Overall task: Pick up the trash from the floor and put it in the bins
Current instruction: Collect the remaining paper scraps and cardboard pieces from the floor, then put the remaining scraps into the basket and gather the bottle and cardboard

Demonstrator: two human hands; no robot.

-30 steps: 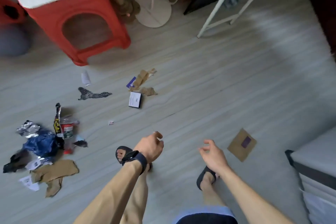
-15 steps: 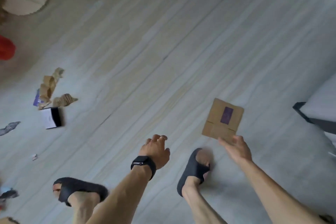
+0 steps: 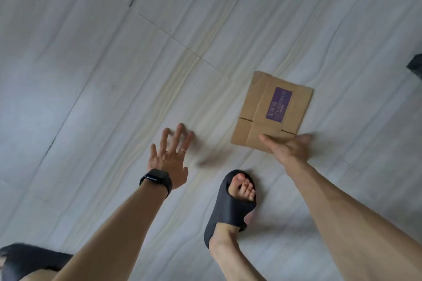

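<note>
Where the head camera looks steeply down, the contents are as follows.

Head view, floor [image 3: 109, 57]: pale wood-grain planks with thin seams running on the diagonal.

Head view, flattened cardboard [image 3: 260, 107]: one brown creased sheet, roughly square, lying on the floor right of centre. It carries a purple label [image 3: 279, 104] with small print too blurred to read, and short slits are cut in near its lower fold.

Head view, right hand [image 3: 288, 149]: at the near edge of the cardboard by its right corner. The thumb lies on the top face and the fingers reach just past the corner. Whether they are under the sheet and gripping it cannot be told.

Head view, left hand [image 3: 170, 158]: released, palm down, fingers straight and spread, holding nothing, low over bare floor well to the left of the cardboard. A thin ring sits on one finger, and a black wristband [image 3: 156, 180] on the wrist.

Head view, sandal [image 3: 229, 209]: black open-toe slide on a foot planted on the floor, between the two forearms, near the cardboard's near edge but apart from it.

Head view, second sandal [image 3: 25, 260]: dark, partly cut off at the lower left corner.

Head view, dark object [image 3: 416, 66]: at the right edge, mostly out of frame, not identifiable.
</note>
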